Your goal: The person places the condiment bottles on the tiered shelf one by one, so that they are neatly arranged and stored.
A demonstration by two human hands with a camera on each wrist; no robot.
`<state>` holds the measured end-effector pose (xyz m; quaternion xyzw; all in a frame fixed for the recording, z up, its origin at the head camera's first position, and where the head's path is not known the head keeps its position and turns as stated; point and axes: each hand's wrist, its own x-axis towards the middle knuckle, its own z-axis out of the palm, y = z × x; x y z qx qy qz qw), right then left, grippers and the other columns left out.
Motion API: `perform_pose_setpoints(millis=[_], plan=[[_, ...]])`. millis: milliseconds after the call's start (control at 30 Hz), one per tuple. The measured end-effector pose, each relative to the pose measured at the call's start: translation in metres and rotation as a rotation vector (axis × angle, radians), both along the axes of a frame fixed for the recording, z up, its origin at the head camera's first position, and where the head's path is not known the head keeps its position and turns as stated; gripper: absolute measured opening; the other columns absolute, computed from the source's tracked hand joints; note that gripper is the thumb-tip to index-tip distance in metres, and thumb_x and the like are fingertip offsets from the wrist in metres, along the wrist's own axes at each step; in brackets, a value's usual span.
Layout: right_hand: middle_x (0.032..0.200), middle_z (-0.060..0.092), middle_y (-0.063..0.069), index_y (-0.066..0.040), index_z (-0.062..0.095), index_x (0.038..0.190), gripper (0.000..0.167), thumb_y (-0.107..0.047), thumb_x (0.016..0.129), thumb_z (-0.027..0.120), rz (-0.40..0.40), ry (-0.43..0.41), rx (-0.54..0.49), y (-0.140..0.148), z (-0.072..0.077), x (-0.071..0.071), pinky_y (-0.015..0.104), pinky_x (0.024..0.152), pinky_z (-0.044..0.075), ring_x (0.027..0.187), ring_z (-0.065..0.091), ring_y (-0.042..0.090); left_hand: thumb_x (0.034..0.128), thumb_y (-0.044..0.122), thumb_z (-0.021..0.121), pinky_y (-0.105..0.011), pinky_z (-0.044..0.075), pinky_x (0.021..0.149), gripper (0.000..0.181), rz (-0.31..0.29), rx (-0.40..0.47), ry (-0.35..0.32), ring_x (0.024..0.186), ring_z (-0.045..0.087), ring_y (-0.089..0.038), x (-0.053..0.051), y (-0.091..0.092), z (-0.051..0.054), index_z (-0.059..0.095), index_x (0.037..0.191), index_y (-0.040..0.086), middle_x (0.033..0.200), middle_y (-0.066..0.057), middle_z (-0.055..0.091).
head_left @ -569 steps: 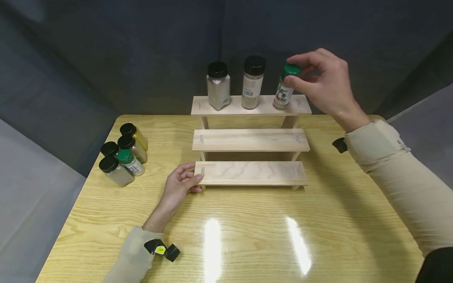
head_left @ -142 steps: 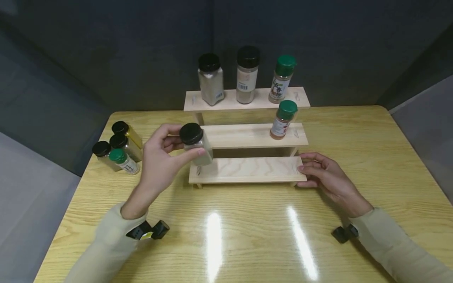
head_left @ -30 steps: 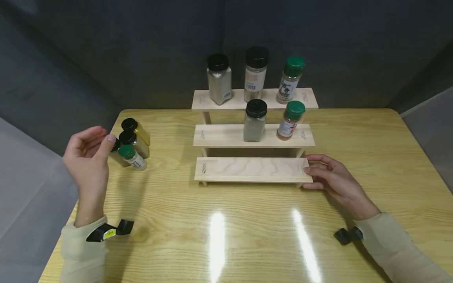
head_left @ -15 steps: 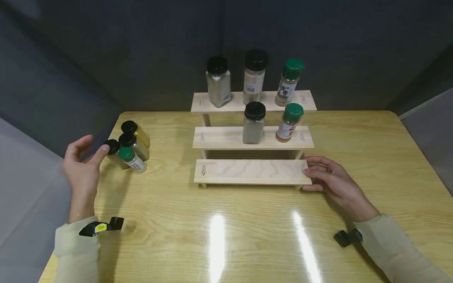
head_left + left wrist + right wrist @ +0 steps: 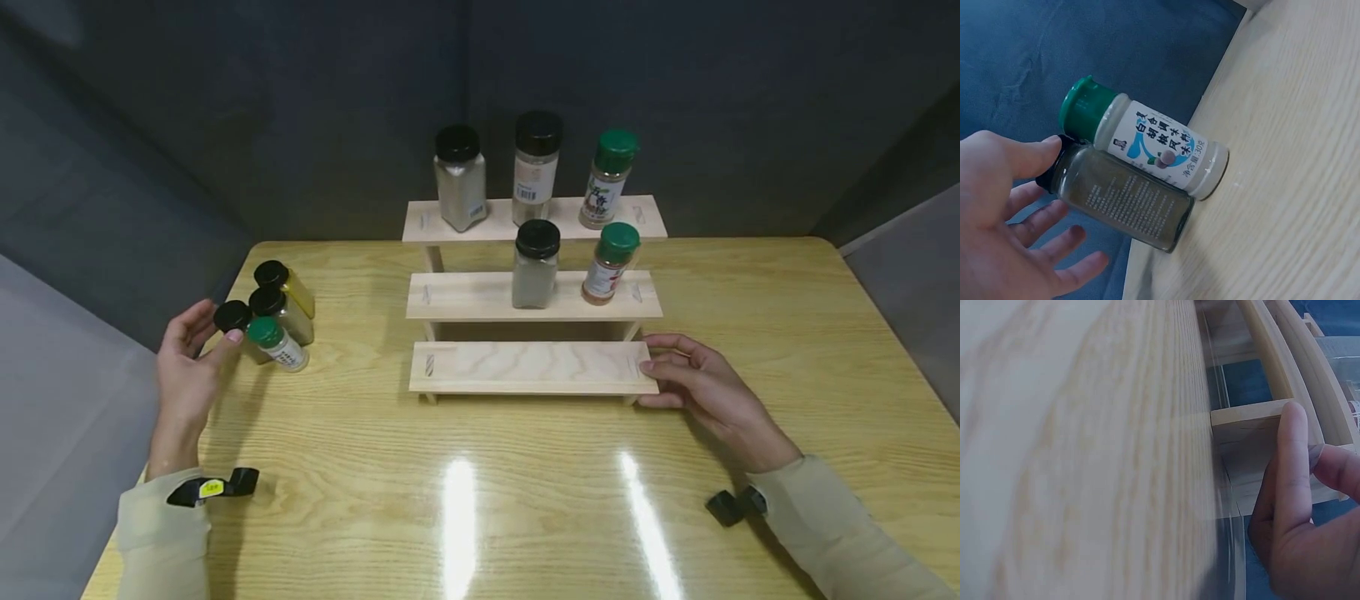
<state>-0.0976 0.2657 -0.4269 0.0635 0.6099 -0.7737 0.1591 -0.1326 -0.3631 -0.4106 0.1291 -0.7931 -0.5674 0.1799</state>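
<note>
The head view is evenly lit and warm over the tabletop [image 5: 360, 467], with two long white glare streaks lying nearer the wearer than the fingers [image 5: 667, 372] on the right, suggesting lamps overhead. Soft shadows fall beside both forearms. Behind the fingers the backdrop [image 5: 337, 108] sinks into dimness, and small lettering on the jar labels [image 5: 534, 182] is too soft to read. The left wrist view runs cooler and bluish, its large print just past the fingers legible. In the right wrist view, hazy and flat, the board [image 5: 1085, 456] left of the fingers is blurred.
</note>
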Motion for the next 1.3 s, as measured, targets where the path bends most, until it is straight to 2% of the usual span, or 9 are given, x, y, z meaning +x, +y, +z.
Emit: perform_pose_setpoints(millis=[133, 233, 500, 733, 900, 1033, 1167, 1300], plan=[[0.106, 0.067, 0.009, -0.008, 0.059, 0.130, 0.029, 0.009, 0.107, 0.063, -0.001, -0.002, -0.009, 0.000, 0.001, 0.000, 0.039, 0.081, 0.068, 0.095, 0.073, 0.021, 0.1042, -0.003, 0.070, -0.009, 0.050, 0.089, 0.060, -0.012, -0.005, -0.012, 0.122, 0.055, -0.009, 0.000, -0.001, -0.003, 0.050, 0.160, 0.007, 0.132, 0.011, 0.057], [0.106, 0.067, 0.010, -0.007, 0.057, 0.131, 0.029, 0.008, 0.107, 0.063, 0.000, -0.005, -0.006, 0.000, 0.001, 0.000, 0.038, 0.081, 0.068, 0.095, 0.073, 0.022, 0.1043, -0.002, 0.070, -0.007, 0.050, 0.086, 0.060, -0.019, -0.009, -0.020, 0.117, 0.055, -0.007, -0.002, -0.001, -0.005, 0.051, 0.160, 0.007, 0.130, 0.011, 0.056], [0.106, 0.067, 0.010, -0.007, 0.057, 0.132, 0.030, 0.008, 0.107, 0.064, -0.002, -0.006, -0.002, 0.000, 0.001, -0.002, 0.038, 0.081, 0.068, 0.095, 0.074, 0.022, 0.1075, 0.002, 0.068, -0.009, 0.049, 0.086, 0.057, -0.023, -0.071, -0.037, 0.115, 0.055, -0.005, -0.005, 0.001, -0.006, 0.049, 0.162, 0.005, 0.131, 0.011, 0.056], [0.105, 0.067, 0.010, -0.008, 0.059, 0.131, 0.029, 0.008, 0.107, 0.063, -0.001, 0.002, -0.019, 0.000, 0.001, -0.002, 0.039, 0.081, 0.069, 0.094, 0.074, 0.023, 0.1078, -0.001, 0.066, -0.010, 0.048, 0.084, 0.049, -0.011, -0.079, -0.028, 0.112, 0.056, -0.003, -0.008, 0.004, -0.008, 0.054, 0.155, 0.000, 0.125, 0.014, 0.056], [0.106, 0.067, 0.010, -0.007, 0.058, 0.131, 0.029, 0.008, 0.107, 0.063, 0.003, 0.008, -0.016, 0.000, 0.001, -0.001, 0.039, 0.081, 0.069, 0.094, 0.074, 0.022, 0.1083, -0.001, 0.065, -0.011, 0.048, 0.082, 0.044, -0.003, -0.087, -0.015, 0.112, 0.056, -0.003, -0.009, 0.004, -0.010, 0.057, 0.151, 0.003, 0.130, 0.006, 0.058], [0.106, 0.067, 0.010, -0.006, 0.056, 0.133, 0.030, 0.008, 0.107, 0.063, 0.004, 0.007, -0.008, -0.001, 0.001, -0.001, 0.039, 0.082, 0.068, 0.095, 0.074, 0.023, 0.1086, 0.000, 0.065, -0.013, 0.047, 0.083, 0.042, 0.006, -0.107, -0.005, 0.112, 0.056, -0.004, -0.007, 0.005, -0.011, 0.057, 0.150, 0.001, 0.133, 0.001, 0.059], [0.105, 0.067, 0.011, -0.006, 0.056, 0.133, 0.030, 0.008, 0.107, 0.063, 0.001, 0.002, -0.005, -0.001, 0.001, 0.000, 0.039, 0.082, 0.068, 0.094, 0.073, 0.023, 0.1081, -0.001, 0.066, -0.015, 0.047, 0.086, 0.042, 0.032, -0.130, 0.001, 0.113, 0.055, -0.004, -0.004, 0.006, -0.012, 0.056, 0.149, -0.004, 0.124, 0.010, 0.058], [0.105, 0.067, 0.010, -0.007, 0.056, 0.133, 0.030, 0.008, 0.107, 0.063, 0.001, 0.002, -0.007, -0.001, 0.000, 0.001, 0.039, 0.082, 0.068, 0.095, 0.073, 0.022, 0.1082, -0.002, 0.065, -0.013, 0.048, 0.086, 0.039, 0.048, -0.123, 0.026, 0.113, 0.056, -0.004, 0.003, 0.004, -0.010, 0.058, 0.147, -0.002, 0.119, 0.015, 0.057]])
